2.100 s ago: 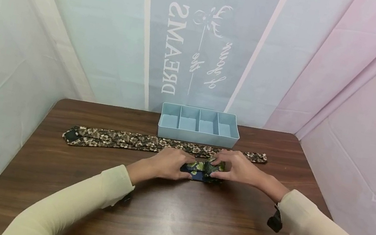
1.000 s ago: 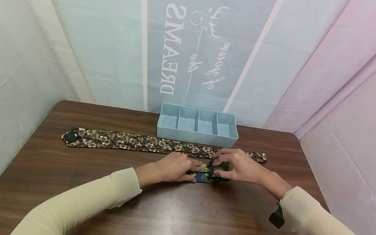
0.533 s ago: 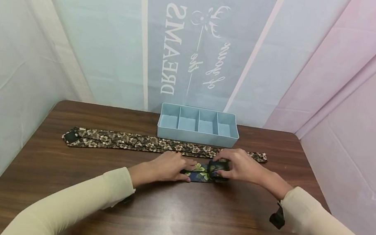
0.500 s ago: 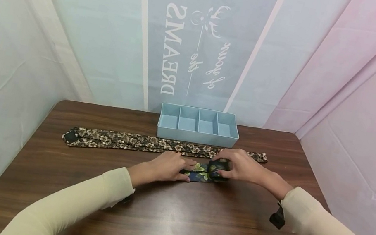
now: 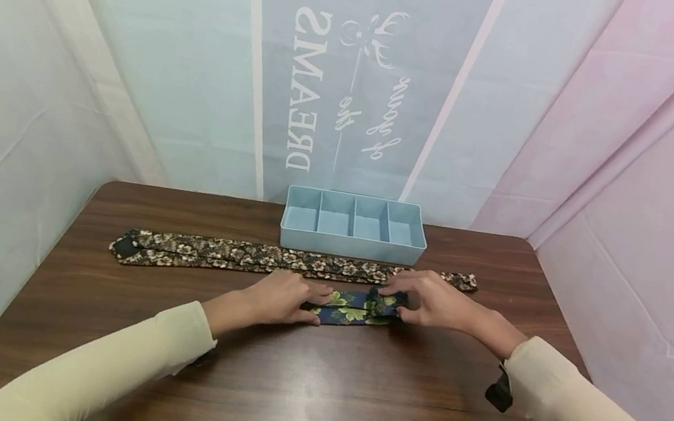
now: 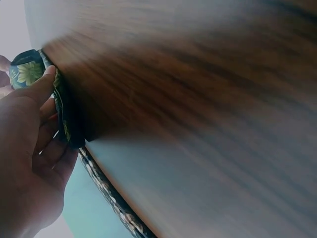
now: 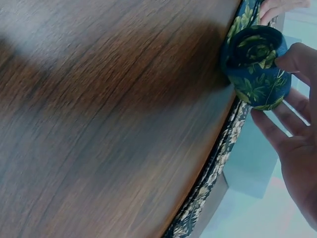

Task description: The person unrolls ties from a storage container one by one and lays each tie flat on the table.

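Note:
A navy necktie point(image 5: 348, 315) with yellow-green flowers lies partly rolled up in front of me, its flat doubled part reaching left. My right hand point(image 5: 435, 300) grips the roll point(image 7: 265, 85) between thumb and fingers; in the right wrist view the coil's spiral side faces the camera. At the left end of the flat part, my left hand point(image 5: 276, 297) holds the tie, thumb along the near edge and fingers across the far one, as the left wrist view also shows. The tie's left tip is hidden under that hand.
Behind the hands, a second necktie point(image 5: 248, 255), dark with cream flowers, lies stretched sideways on the wooden table point(image 5: 303, 400). A light blue box point(image 5: 351, 247) with several compartments stands behind it, near the fabric backdrop point(image 5: 200, 66).
My left hand has slid left along the navy necktie, so more of its flat part shows between the hands. The right hand stays at the roll, which has turned a little.

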Motion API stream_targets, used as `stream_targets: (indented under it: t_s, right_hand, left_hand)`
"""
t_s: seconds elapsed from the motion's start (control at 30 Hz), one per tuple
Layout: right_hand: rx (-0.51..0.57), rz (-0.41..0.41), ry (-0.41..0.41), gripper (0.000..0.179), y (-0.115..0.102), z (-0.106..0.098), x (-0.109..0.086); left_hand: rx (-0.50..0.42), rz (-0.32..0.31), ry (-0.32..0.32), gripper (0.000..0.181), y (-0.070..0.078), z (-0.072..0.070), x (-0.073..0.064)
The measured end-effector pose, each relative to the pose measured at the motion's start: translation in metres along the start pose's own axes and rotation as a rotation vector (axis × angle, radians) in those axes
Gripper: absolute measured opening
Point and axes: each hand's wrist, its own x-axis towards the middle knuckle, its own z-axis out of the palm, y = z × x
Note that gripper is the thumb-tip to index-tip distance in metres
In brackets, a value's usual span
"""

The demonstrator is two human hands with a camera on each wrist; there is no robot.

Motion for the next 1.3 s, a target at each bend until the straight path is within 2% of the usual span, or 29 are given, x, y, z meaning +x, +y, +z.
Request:
stream_targets:
  t_s: [0.17,0.4,0.63,0.8,1.03,1.3]
  right_hand:
    - [0.005,-0.009,0.014,0.041,0.001,0.001,-0.001]
    - [0.028,-0.052,0.119,0.018,0.003,0.009,0.002]
    - [-0.005,-0.035,0.167,0.020,0.001,0.008,0.005]
    - [0.008,0.010,0.149,0.018,0.000,0.004,0.005]
    - [0.003,0.059,0.082,0.028,-0.003,0.000,0.009]
    - [0.017,0.021,0.011,0.029,-0.002,-0.006,0.010]
  left_hand:
    - [-0.014,-0.005,-0.001,0.052,-0.004,-0.002,-0.007]
    - [-0.017,-0.008,-0.018,0.052,-0.007,-0.006,-0.011]
    - [-0.002,-0.004,-0.018,0.050,-0.006,-0.009,-0.009]
    - [0.001,-0.007,-0.009,0.046,-0.004,-0.010,-0.004]
    - [0.006,0.014,0.028,0.045,0.004,-0.006,0.009]
    - [0.013,0.017,0.051,0.049,0.017,0.000,0.032]
